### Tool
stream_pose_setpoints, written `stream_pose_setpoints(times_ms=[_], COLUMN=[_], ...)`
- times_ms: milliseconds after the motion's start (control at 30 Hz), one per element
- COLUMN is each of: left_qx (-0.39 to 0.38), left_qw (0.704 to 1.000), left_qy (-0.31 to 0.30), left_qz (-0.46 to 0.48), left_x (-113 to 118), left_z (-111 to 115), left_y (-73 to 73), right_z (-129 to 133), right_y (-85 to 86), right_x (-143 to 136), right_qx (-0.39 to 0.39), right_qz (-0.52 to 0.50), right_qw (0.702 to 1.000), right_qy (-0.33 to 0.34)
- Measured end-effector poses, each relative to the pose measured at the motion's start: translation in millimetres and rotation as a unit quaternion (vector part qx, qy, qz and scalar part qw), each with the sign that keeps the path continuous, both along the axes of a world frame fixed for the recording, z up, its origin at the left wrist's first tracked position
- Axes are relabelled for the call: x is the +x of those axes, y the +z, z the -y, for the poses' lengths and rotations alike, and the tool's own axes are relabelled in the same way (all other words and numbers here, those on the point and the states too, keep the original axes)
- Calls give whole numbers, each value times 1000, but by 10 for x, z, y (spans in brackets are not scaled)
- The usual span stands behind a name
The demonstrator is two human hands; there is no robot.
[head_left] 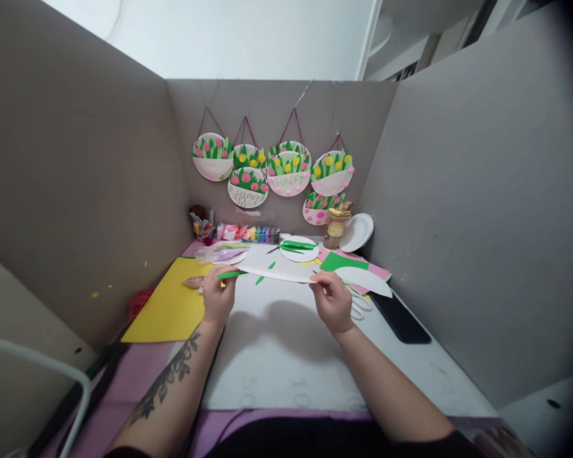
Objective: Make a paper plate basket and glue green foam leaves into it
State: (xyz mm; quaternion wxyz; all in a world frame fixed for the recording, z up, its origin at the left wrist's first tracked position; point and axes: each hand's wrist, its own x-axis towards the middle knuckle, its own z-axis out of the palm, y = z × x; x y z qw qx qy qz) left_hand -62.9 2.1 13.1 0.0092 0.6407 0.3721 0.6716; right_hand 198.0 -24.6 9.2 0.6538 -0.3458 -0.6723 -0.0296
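A white paper plate (277, 274), seen nearly edge-on, is held up between my two hands above the table. My left hand (218, 294) pinches its left end, and a green paper strip (230, 275) shows at those fingers. On the right end, my right hand (332, 299) grips the rim between thumb and fingers. Beyond the held plate, small green paper leaf pieces (266, 273) lie on the white tabletop (286, 356). Farther back, another white plate (298, 256) carries several green strips (300, 245).
Yellow paper (165, 305) lies at left. White-handled scissors (361, 306), a half plate (365, 280) and a dark phone (401, 318) sit at right. Paint pots (262, 234) line the back, below hanging flower-decorated plates (289, 175). Grey panels (458, 191) enclose the sides.
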Motion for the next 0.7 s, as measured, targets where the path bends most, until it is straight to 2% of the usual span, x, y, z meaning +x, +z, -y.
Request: stream_pose_setpoints(times_ms=[700], left_qx=[24], left_qw=[996], left_qy=[51], left_qz=[-73], left_x=[24], left_z=[-25], left_y=[-27], right_z=[-17], right_y=[-40], right_x=[-20], right_qx=[4], right_qz=[6], right_qw=[1000], right_qy=[9])
